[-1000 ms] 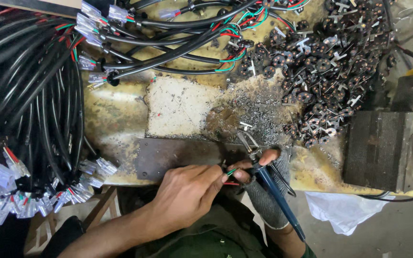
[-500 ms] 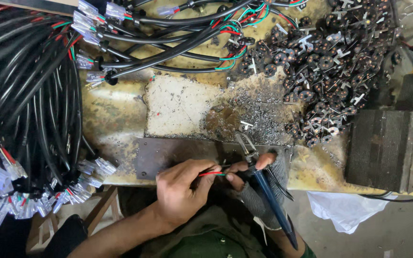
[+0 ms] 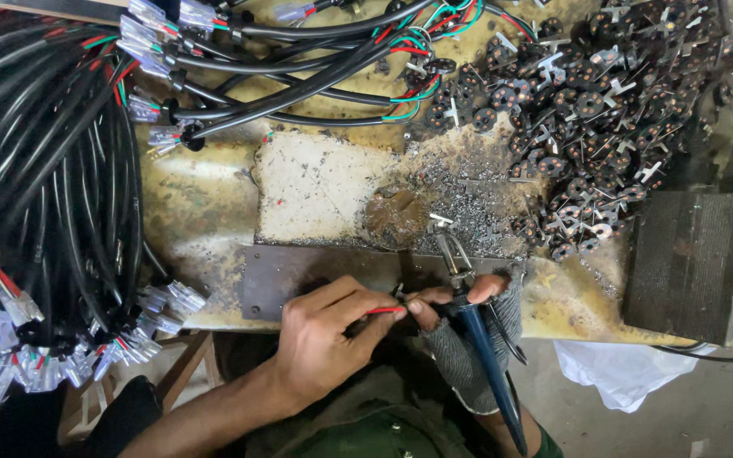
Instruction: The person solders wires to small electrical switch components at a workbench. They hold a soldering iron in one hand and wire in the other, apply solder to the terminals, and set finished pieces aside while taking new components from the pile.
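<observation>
At the near edge of the bench, the left hand (image 3: 324, 343) pinches a red wire (image 3: 383, 311) so its tip meets the blue-handled soldering iron (image 3: 481, 356) gripped in the gloved right hand (image 3: 468, 326), apparently steadied over the dark metal plate (image 3: 299, 271).

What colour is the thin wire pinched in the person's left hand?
Red. The thin wire runs between the left hand and the right hand; the head view shows it.

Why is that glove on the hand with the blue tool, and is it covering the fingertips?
No: the grey glove on the right hand leaves the fingertips bare.
</observation>
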